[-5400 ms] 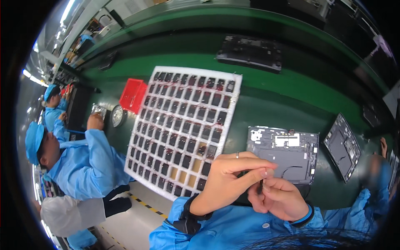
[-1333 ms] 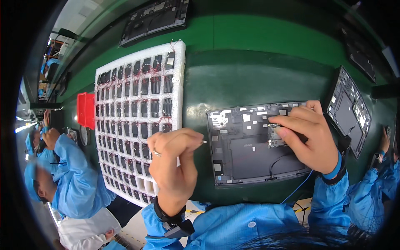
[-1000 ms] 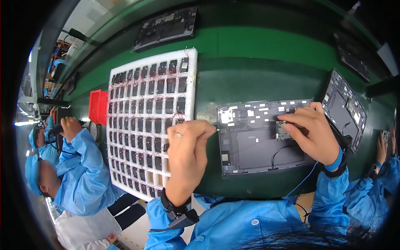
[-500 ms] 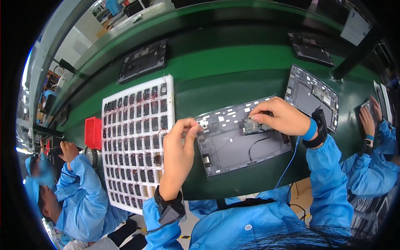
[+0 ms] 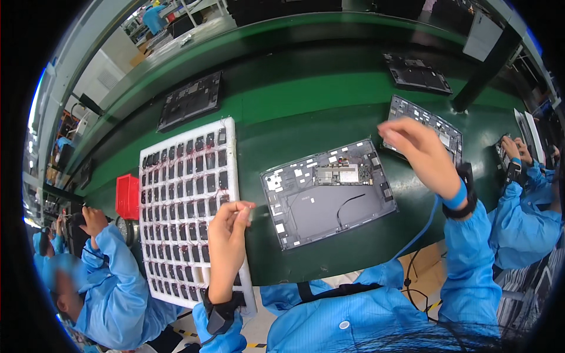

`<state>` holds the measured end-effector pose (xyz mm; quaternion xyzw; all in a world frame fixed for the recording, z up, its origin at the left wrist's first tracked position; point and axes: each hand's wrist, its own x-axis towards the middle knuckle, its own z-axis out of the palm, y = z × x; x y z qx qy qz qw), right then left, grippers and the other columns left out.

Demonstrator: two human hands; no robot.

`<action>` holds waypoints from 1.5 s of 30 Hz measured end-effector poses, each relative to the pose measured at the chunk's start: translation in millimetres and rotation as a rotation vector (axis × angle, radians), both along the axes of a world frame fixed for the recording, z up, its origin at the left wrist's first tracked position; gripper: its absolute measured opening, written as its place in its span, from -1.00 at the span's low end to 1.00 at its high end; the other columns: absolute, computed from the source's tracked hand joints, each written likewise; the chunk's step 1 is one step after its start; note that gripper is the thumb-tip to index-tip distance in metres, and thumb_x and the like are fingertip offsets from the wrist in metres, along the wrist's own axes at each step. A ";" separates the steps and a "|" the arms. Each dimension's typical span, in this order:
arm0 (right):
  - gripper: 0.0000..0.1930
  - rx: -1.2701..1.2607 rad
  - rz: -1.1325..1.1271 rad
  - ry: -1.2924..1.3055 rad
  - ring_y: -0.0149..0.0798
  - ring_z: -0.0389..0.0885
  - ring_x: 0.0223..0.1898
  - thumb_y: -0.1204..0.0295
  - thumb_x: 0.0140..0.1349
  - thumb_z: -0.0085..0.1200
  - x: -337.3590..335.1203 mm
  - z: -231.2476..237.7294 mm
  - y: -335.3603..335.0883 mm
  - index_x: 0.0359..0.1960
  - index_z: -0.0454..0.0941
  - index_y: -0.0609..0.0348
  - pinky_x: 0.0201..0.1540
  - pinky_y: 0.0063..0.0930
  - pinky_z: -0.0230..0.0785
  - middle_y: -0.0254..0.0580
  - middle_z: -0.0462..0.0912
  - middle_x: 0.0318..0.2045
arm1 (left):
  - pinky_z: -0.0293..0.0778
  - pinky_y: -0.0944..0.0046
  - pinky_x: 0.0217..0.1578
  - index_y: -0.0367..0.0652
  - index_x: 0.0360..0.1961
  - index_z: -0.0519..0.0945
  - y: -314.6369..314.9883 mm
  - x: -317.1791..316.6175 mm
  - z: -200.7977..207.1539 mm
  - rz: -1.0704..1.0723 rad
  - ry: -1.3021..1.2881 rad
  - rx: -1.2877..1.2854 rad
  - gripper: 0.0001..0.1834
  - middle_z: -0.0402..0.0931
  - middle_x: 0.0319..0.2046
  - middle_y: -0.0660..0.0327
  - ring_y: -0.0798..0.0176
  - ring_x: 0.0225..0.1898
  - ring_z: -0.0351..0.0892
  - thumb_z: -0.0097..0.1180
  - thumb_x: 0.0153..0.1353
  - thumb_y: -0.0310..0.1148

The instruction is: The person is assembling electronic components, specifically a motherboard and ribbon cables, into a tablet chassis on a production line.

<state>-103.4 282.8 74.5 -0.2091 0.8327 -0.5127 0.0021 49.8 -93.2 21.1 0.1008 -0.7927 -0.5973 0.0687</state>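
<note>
A flat grey laptop-like case (image 5: 306,215) lies on the green workbench in front of me. Near its far edge a circuit board (image 5: 344,174) rests inside, and a thin black cable (image 5: 348,206) curves over the bare area. My left hand (image 5: 229,232) is off the case's left side, above the tray's edge, with thumb and forefinger pinched on a small pale piece (image 5: 251,215). Raised beyond the case's right edge, my right hand (image 5: 421,150) partly covers a second open case (image 5: 444,130); its fingers are blurred by motion.
Left of the case, a white foam tray (image 5: 229,159) holds rows of black parts with reddish wires. A red bin (image 5: 127,197) stands beside it. More cases (image 5: 189,100) lie farther back. Co-workers sit on both sides. A blue cord (image 5: 419,230) hangs from my right wrist.
My right hand has lifted off the circuit board and moved right and up. My left hand has left the case's corner, moving left and nearer. The whole view has shifted slightly.
</note>
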 end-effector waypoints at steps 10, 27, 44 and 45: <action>-0.63 0.017 -0.160 -0.339 -0.30 0.65 0.04 0.33 0.63 0.14 77.3 -73.7 29.0 0.25 0.62 0.41 0.05 -0.46 0.54 -0.14 0.58 0.12 | 0.51 0.46 -0.11 -0.29 -0.04 0.61 9.7 31.2 -17.7 -0.094 -0.263 0.228 -0.93 0.62 0.33 -0.08 0.52 -0.25 0.51 0.15 0.59 -0.51; -0.65 0.097 -0.323 -0.251 -0.23 0.59 -0.02 0.48 0.47 0.23 91.6 -72.2 -9.3 0.19 0.65 0.46 0.01 -0.46 0.45 -0.12 0.56 0.04 | 0.46 0.30 0.21 -0.27 -0.05 0.63 21.2 33.9 -12.3 -0.015 -0.367 0.310 -0.91 0.55 -0.42 0.35 0.49 -0.22 0.57 0.16 0.61 -0.46; -0.63 -1.120 -0.773 -0.275 -0.22 0.74 0.19 0.46 0.59 0.12 146.5 -37.6 128.6 0.33 0.56 0.37 0.28 -0.26 0.63 -0.09 0.75 0.18 | 0.42 0.39 -0.04 -0.23 -0.07 0.62 -5.2 36.3 18.9 -0.212 -0.317 0.256 -0.91 0.56 -0.25 0.30 0.43 -0.20 0.51 0.17 0.61 -0.43; -0.66 -1.101 -0.817 -0.201 -0.20 0.76 0.19 0.43 0.61 0.09 148.5 -45.1 149.0 0.30 0.57 0.32 0.27 -0.23 0.66 -0.11 0.74 0.19 | 0.40 0.40 -0.03 -0.22 -0.08 0.62 -5.4 31.2 20.1 -0.233 -0.311 0.248 -0.92 0.53 -0.30 0.35 0.43 -0.19 0.50 0.17 0.62 -0.43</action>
